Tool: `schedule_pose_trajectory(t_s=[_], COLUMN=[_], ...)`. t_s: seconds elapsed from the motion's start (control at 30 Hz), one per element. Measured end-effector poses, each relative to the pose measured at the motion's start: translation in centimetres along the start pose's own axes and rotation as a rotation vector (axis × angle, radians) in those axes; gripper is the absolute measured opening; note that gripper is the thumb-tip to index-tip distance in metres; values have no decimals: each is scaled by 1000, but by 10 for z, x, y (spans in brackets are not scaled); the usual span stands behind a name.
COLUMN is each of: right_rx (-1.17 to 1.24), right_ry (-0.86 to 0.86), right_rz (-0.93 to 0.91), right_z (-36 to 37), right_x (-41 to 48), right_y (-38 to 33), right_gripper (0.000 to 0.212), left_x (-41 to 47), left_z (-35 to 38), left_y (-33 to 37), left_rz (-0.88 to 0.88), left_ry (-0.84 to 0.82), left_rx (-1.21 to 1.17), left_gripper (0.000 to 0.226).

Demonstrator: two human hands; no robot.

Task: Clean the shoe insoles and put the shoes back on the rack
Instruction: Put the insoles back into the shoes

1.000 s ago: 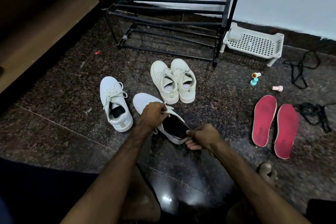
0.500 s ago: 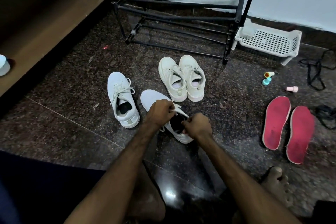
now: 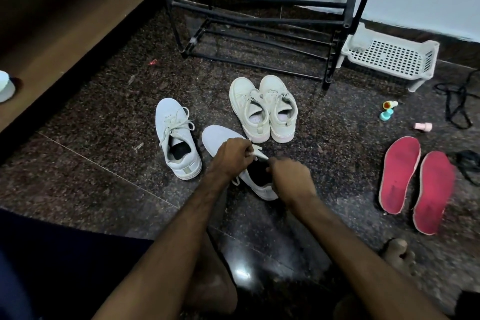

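Head view: left hand (image 3: 231,156) and right hand (image 3: 291,179) grip white sneaker (image 3: 218,135).

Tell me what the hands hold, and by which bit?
The left hand pinches the nearest white lace-up sneaker by its white lace, above the opening. The right hand curls at that opening's edge; its hold is too blurred to tell.

I counted four shoes on the floor: two white sneakers (image 3: 178,138) and two cream sneakers (image 3: 262,109). There were also two red insoles (image 3: 400,174), three small coloured bottles (image 3: 386,115), two tangles of black laces (image 3: 467,161), one black rack (image 3: 259,4) and one white basket (image 3: 389,60).
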State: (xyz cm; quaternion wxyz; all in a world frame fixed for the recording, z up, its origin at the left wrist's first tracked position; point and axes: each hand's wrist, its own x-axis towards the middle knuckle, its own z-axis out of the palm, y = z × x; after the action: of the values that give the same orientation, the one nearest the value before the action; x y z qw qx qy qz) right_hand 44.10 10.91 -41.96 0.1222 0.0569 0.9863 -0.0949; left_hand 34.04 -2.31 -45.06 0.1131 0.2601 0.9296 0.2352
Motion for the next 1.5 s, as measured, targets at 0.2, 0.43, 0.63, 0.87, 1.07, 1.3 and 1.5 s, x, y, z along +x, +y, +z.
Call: schedule_pose_trajectory(t_s=[0.2,0.43,0.63,0.87,1.07,1.3,1.5], right_rx=[-267,-343,-246,-443,-507,-372,-347], right_ry=[-241,-287,-333,-673,-541,-301,-14], right_rz=[-356,-218,-256,-263,-240,-376,-543], right_z=[16,32,31,-2,4,17,27], right_x=[-8,10,12,25,25,3,2], right_y=[26,-13,-5,-17,-24,9,25], right_gripper=[47,41,58,62,77,47,28], left_x=[0,-1,-1,-1,1,-1,-7], left_z=[3,5,7,7,4,7,1], left_y=[0,0,-3,-3,-5,-4,6], left_rz=[13,19,40,63,75,51,67], left_ry=[16,23,29,0,-23,17,89], left_rx=[6,7,25,65,111,100,139], left_gripper=[12,14,14,14,13,18,25])
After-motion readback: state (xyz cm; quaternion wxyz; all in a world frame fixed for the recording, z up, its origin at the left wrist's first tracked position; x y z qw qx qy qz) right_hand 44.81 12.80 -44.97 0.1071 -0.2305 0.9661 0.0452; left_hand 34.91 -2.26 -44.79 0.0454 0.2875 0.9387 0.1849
